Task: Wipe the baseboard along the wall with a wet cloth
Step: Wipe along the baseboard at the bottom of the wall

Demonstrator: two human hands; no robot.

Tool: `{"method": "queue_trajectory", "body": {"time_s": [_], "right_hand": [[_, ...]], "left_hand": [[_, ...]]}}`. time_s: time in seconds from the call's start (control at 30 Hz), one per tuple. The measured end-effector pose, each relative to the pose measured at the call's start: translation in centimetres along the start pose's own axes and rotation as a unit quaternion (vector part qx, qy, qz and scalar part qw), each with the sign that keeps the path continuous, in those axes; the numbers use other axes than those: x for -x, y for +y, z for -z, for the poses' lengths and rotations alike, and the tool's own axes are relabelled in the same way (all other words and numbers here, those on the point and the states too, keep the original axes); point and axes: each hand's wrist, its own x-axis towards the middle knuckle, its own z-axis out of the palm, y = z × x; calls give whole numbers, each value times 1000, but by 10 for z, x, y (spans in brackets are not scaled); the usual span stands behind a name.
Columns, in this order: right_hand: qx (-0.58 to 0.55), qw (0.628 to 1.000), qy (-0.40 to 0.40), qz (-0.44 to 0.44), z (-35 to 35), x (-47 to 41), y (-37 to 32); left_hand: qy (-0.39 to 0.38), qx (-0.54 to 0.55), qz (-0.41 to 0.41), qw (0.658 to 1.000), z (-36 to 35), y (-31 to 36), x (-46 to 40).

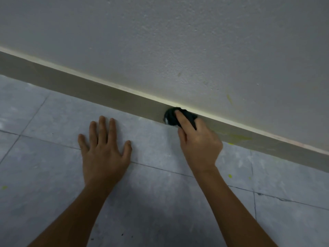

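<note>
Our two bare forearms reach up from the bottom edge. We press our left hand point(105, 154) flat on the floor point(53, 122), fingers spread and holding nothing, short of the baseboard point(92, 90). Our right hand point(199, 141) is clenched around a bunched dark cloth point(170, 116), index finger laid over it, pushing it against the baseboard's smooth olive-grey face. Above the baseboard rises a rough, pale wall point(195, 41). Grey mottled tiles show thin joints and yellow-green flecks point(230, 176).
</note>
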Motion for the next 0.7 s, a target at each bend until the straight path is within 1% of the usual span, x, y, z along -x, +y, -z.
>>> {"method": "queue_trajectory", "body": {"time_s": [0.03,0.13,0.17,0.23,0.33,0.37,0.43,0.47,0.53,0.6,0.63,0.7], "right_hand": [[-5,1000,-12,13,-5,1,-7],[-18,990,-134,36,-20,23,-15],[-14,988,-149,26,-22,29,-9],[-8,990,-141,-5,-16,28,12],[6,999,-47,-9,9,18,37],[2,999,-33,-8,14,14,39],[-8,999,-35,-6,12,8,32],[-8,999,-52,-5,8,9,26],[-2,993,-115,-5,-5,20,21],[5,989,-147,-17,-11,37,34],[8,989,-145,-27,-10,43,47],[17,993,-107,-36,-1,47,70]], "left_hand": [[-1,0,3,1000,0,-3,2],[-13,1,10,1000,-2,-3,10],[-11,0,7,1000,-2,-2,8],[-13,-4,4,1000,-2,2,3],[-4,-22,9,1000,-1,8,3],[2,-18,0,1000,-3,17,7],[4,12,-42,999,-10,42,19],[-9,27,-57,998,-17,55,25],[-28,27,-60,997,-31,75,36],[-19,-1,-51,999,-37,80,40],[-13,-14,-51,999,-39,79,40],[-5,-25,-57,998,-42,76,40]]}}
